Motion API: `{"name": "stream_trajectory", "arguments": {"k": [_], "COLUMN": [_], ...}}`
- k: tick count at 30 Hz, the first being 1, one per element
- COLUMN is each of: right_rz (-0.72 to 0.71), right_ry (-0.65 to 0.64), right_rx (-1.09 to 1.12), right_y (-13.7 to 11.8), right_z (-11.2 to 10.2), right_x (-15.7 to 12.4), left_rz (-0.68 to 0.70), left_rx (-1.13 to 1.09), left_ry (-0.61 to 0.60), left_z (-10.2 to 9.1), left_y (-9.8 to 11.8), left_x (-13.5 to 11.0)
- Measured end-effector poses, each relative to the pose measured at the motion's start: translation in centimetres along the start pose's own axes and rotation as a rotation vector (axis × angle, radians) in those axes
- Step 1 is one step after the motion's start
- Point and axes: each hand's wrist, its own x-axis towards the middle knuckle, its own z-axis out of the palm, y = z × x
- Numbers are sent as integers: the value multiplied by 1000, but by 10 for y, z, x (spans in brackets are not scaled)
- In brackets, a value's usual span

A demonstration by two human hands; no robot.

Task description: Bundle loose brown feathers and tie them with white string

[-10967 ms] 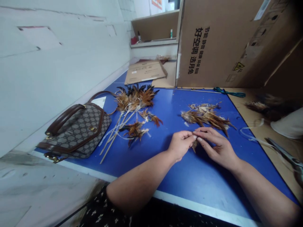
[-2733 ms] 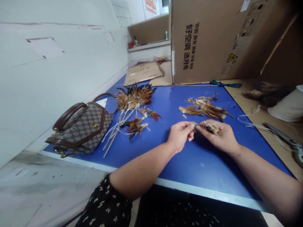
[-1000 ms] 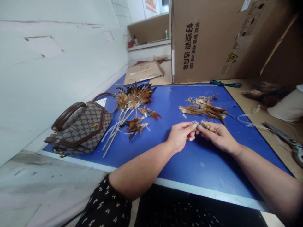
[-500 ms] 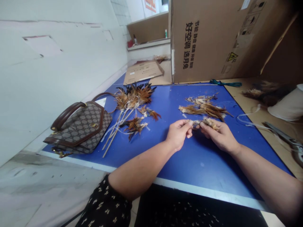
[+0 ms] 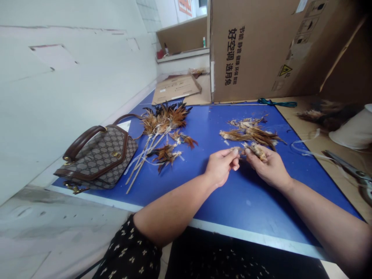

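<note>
Pinching, left: our left hand (image 5: 223,164) is narrow, with thumb and forefinger closed on a small tuft (image 5: 237,148) of feathers; most of it is hidden by the fingertips.
Holding, right: our right hand (image 5: 266,164) curls around a feather bundle (image 5: 256,151), pale and brown, with the thumb lying along its near side.
Gap between the hands: narrow; their fingertips sit close together, above the near right part of the blue surface (image 5: 247,223).
Feather pile (image 5: 250,133): brown and cream, lying on the blue just beyond our right hand, its long tips pointing right.
Feathered sticks (image 5: 141,162): left of our hands and well apart from them, with brown and black plumes (image 5: 167,118) at the far ends.
Loose bunches: a dark brown bunch (image 5: 165,155) lies right of the sticks, with a smaller reddish one (image 5: 186,139) just beyond it.
Handbag (image 5: 100,157): patterned, brown-trimmed, at the left edge beside the sticks.
Scissors (image 5: 345,166): at the far right, on the tan area beside the blue; a white roll-like object (image 5: 353,130) lies beyond them.
Back edge: a teal cord (image 5: 277,103) in front of a large cardboard box (image 5: 258,54), and flat cardboard (image 5: 176,89) to its left.
</note>
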Motion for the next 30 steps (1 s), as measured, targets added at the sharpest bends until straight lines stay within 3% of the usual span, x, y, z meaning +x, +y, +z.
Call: {"name": "stream_trajectory", "arguments": {"k": [9, 14, 18, 22, 30], "right_rz": [6, 94, 162, 87, -10], "right_ry": [-111, -77, -34, -35, -35], "right_rx": [31, 142, 210, 122, -15], "right_y": [5, 15, 20, 20, 11], "right_z": [-1, -2, -3, -4, -4], "right_x": [-1, -1, 1, 0, -1], "left_rz": [27, 90, 118, 110, 81], "left_rx": [-28, -32, 87, 171, 124], "left_ry": [-24, 91, 143, 110, 44], "left_z": [1, 0, -3, -4, -2], "left_y": [1, 4, 3, -1, -2], "left_x": [-1, 3, 5, 4, 0]}}
